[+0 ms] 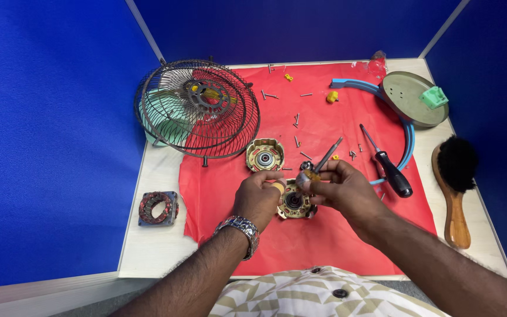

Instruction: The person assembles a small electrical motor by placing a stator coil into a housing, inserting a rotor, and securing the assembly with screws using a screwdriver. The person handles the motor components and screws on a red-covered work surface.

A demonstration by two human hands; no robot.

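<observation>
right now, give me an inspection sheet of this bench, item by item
surface: pale table under a red cloth.
job's things: rotor with shaft held over a motor housing half; second half beside it.
clutter: fan guard, stator, screwdriver, brush, round base plate, loose screws.
grippers: left hand and right hand both grip the rotor.
cables: nothing seen.
surroundings: blue partition walls.

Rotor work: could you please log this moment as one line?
left hand: on motor housing | right hand: holds rotor | screwdriver: on red cloth
</observation>
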